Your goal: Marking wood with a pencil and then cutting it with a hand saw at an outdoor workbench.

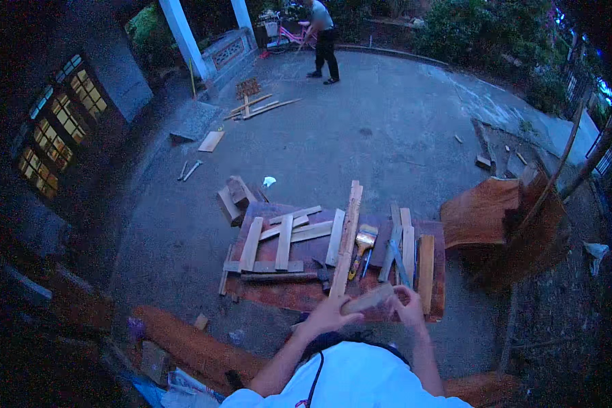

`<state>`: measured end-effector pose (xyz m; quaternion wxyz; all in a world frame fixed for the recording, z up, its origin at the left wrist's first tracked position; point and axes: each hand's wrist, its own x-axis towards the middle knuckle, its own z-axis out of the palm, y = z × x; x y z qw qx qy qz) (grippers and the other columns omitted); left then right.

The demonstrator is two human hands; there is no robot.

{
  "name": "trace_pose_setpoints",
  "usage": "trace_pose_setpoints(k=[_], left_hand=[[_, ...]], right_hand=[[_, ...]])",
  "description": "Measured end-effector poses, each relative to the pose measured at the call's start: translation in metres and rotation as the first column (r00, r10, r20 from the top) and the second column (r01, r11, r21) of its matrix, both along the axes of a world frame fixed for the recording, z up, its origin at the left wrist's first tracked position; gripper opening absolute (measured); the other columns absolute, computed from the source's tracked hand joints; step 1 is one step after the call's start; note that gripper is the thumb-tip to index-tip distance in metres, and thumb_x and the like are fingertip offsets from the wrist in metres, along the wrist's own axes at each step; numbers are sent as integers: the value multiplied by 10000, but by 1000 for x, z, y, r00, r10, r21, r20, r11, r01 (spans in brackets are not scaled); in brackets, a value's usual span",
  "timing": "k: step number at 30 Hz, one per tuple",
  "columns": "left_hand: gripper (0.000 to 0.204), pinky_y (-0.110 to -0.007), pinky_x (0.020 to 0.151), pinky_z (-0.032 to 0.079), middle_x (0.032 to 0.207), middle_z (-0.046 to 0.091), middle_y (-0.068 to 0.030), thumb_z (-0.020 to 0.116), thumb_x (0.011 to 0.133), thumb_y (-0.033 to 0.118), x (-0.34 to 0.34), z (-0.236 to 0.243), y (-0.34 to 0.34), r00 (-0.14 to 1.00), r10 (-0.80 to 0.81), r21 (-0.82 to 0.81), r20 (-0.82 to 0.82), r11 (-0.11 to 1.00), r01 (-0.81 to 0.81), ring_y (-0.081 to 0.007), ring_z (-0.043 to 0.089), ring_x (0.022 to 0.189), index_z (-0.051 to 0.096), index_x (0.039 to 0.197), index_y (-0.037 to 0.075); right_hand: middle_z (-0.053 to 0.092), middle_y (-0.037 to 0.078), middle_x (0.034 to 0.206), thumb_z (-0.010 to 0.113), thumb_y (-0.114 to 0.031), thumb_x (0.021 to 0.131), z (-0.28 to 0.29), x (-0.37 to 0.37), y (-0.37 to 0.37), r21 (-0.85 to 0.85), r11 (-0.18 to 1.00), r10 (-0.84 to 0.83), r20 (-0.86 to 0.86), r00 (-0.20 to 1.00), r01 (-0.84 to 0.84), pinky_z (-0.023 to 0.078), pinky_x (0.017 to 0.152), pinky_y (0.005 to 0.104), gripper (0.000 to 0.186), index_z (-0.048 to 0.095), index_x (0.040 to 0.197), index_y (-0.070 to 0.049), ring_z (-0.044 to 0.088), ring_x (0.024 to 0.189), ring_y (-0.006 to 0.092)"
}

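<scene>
A short pale wooden board (372, 299) is held slanted above the near edge of a low reddish-brown table (272, 294). My left hand (328, 317) is closed on its left end. My right hand (409, 310) has its fingers curled at the other end, where the picture is a little blurred. Just beyond my left hand, a long narrow wood strip (350, 234) lies across the table. A wide paintbrush (366, 236) rests beside that strip, and a hammer (323, 277) with a dark head lies to its left.
Several wood slats (284, 241) cover the table's left half; more boards (426, 272) lie at its right. Brown wooden seats (479, 214) stand around. Wooden blocks (232, 200) sit at the far left corner. Across the yard stands another person (324, 41) near a pink bicycle (299, 35).
</scene>
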<state>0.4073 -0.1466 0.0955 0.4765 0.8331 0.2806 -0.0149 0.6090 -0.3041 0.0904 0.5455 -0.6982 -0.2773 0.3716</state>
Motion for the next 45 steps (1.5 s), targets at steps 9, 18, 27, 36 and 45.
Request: trace_pose_setpoints(k=[9,18,27,36,45], left_hand=[[449,-512,871,527,1011,675,-292,665,788,233,-16,-25,94,865,501,165,24,852,-497,-458,652,1003,571,1137,-35],[522,-559,933,494,1114,618,-309,639,820,208,-5,-73,150,837,509,340,-201,838,-427,-491,610,1057,441,1260,7],[391,-526,880,504,1088,602,-222,714,808,152,-5,-95,128,875,475,521,96,725,-450,-434,608,1019,602,1158,19],[504,-489,925,472,1123,584,-213,769,801,238,-1,-102,99,875,407,612,261,632,-476,-385,575,1061,612,1206,-19],[416,-482,928,472,1146,592,-196,737,826,242,28,-79,54,912,305,507,276,760,-408,-385,576,1082,634,1170,31]], right_hand=[[692,106,866,519,-137,1041,-46,24,-29,-18,991,-134,-227,965,134,537,559,275,200,601,1138,17,629,598,125],[575,172,1249,618,-178,955,-38,41,-32,-62,939,-220,646,731,337,458,998,431,461,481,1358,-1,569,1132,303],[291,298,1548,605,-328,958,-106,46,-70,-375,817,-81,678,731,438,248,1178,527,741,257,1541,-31,292,1429,465],[199,294,1590,569,-393,973,-110,46,-55,-337,803,-85,751,655,491,182,1195,563,799,174,1575,-46,198,1466,479],[270,263,1567,756,-309,827,-89,41,-29,-276,878,16,834,551,392,220,1188,534,549,535,1244,-29,232,1456,464]])
